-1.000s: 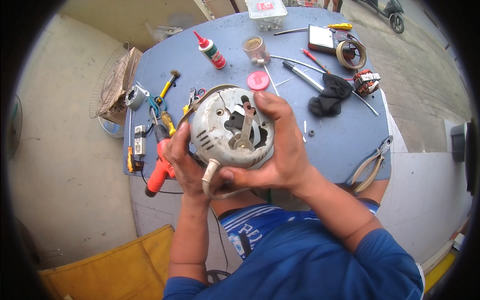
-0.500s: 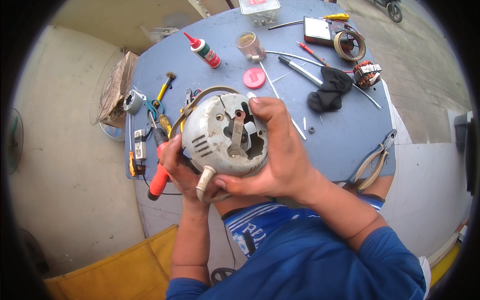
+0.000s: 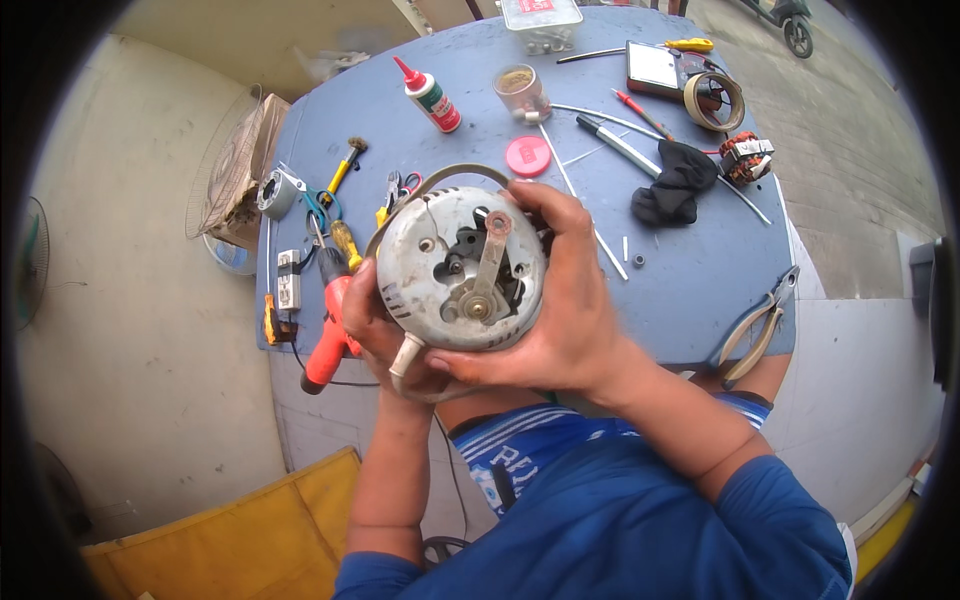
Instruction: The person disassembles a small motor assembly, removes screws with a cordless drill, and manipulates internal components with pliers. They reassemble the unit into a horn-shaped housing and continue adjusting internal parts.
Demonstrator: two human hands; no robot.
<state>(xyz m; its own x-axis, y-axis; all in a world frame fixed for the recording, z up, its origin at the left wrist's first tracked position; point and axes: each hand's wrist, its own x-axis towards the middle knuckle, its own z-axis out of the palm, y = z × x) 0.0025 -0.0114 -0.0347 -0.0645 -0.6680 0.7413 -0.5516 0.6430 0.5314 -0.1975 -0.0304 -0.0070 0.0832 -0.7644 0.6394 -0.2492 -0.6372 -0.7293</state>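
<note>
Between my two hands is a round, grimy grey fan motor housing (image 3: pixel 415 285), held above the table's near edge. Its face, with a metal crank arm (image 3: pixel 491 262), cut-outs and vent slots, is turned up toward me. My left hand (image 3: pixel 372 325) grips its left side, fingers partly hidden beneath. Round the right side wraps my right hand (image 3: pixel 575 310), with the thumb along the lower rim near a pale cable sleeve (image 3: pixel 405 358). A curved strap-like band (image 3: pixel 440 178) arches over the far side of the housing.
Left on the blue-grey table (image 3: pixel 480 60) lie a red-handled power tool (image 3: pixel 328 345), screwdriver (image 3: pixel 345 243) and brush (image 3: pixel 345 170). Farther back stand a glue bottle (image 3: pixel 433 98) and cup (image 3: pixel 522 92). Pliers (image 3: pixel 762 328), black cloth (image 3: pixel 675 185), a copper-wound coil (image 3: pixel 746 158) and multimeter (image 3: pixel 655 66) lie right.
The housing has tilted in my hands, so its crank face now points more squarely at me and more of the inside shows. Both hands keep their grip.
</note>
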